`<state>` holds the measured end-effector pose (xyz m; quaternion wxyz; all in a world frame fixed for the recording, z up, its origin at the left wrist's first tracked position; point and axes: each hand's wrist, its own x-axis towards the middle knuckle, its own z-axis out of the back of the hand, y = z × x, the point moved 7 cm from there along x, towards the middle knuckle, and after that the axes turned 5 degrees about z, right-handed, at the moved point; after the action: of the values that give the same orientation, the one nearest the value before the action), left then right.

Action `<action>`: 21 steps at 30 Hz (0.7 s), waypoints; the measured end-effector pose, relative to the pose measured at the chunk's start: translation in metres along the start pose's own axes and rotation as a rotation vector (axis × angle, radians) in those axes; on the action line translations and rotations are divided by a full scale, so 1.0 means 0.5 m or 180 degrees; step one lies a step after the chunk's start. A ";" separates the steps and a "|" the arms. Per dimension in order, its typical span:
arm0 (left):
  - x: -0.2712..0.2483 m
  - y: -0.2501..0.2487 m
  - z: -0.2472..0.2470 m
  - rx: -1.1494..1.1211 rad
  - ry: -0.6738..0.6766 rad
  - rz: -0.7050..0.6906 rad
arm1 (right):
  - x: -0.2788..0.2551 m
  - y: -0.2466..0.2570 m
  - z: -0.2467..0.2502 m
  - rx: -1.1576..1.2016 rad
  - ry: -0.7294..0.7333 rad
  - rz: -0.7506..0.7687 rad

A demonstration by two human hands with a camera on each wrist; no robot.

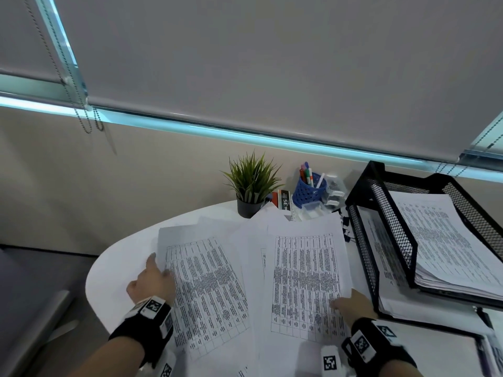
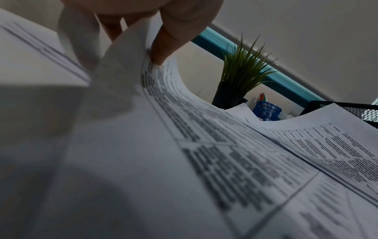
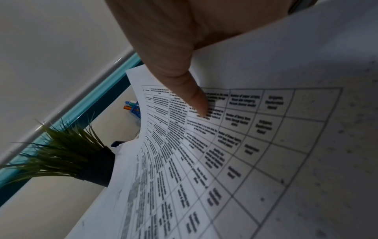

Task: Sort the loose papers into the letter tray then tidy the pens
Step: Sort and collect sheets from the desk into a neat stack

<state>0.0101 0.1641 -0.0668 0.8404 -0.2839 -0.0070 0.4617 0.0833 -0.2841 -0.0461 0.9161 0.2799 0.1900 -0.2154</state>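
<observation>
Several loose printed sheets overlap on the white round table (image 1: pixel 122 268). My left hand (image 1: pixel 156 268) pinches the left edge of the left table-printed sheet (image 1: pixel 206 281); in the left wrist view the thumb (image 2: pixel 163 48) presses on top and the edge curls up. My right hand (image 1: pixel 345 303) pinches the lower right corner of the right sheet (image 1: pixel 304 281), with its thumb (image 3: pixel 194 97) on the print. The black mesh letter tray (image 1: pixel 394 229) stands at the right and holds a paper stack (image 1: pixel 441 240). A blue pen holder (image 1: pixel 310 190) holds pens (image 1: pixel 306 171).
A potted green plant (image 1: pixel 250 186) stands at the table's back edge beside a small printed box (image 1: pixel 283 200). Black binder clips (image 1: pixel 347 232) lie between the papers and the tray. A dark-edged board with a white sheet (image 1: pixel 435 338) lies at the front right.
</observation>
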 end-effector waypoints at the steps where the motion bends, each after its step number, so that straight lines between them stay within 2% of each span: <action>1: 0.001 -0.005 -0.002 0.0212 0.0052 -0.0081 | 0.000 0.001 0.001 -0.0053 -0.0015 0.0005; 4: 0.001 -0.020 -0.010 0.0605 0.0062 -0.0377 | 0.004 0.001 -0.003 0.0091 -0.0006 0.0129; 8: -0.024 -0.057 -0.027 0.0827 0.0122 -0.0833 | 0.004 0.004 -0.003 0.0715 0.0094 0.0311; 11: -0.037 -0.078 -0.046 0.0982 0.0258 -0.0958 | -0.005 0.010 -0.003 0.0909 0.0098 0.0459; 16: -0.047 -0.094 -0.129 -0.0024 0.1463 -0.0756 | -0.026 0.020 -0.006 0.0897 0.0053 0.0625; 21: -0.066 -0.100 -0.168 -0.1004 0.1947 -0.0286 | -0.043 0.020 -0.043 0.1068 0.0460 0.0652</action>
<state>0.0529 0.0780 -0.1049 0.7689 -0.5349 0.1614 0.3110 0.0655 -0.2577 -0.0485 0.8577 0.4612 0.1871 -0.1291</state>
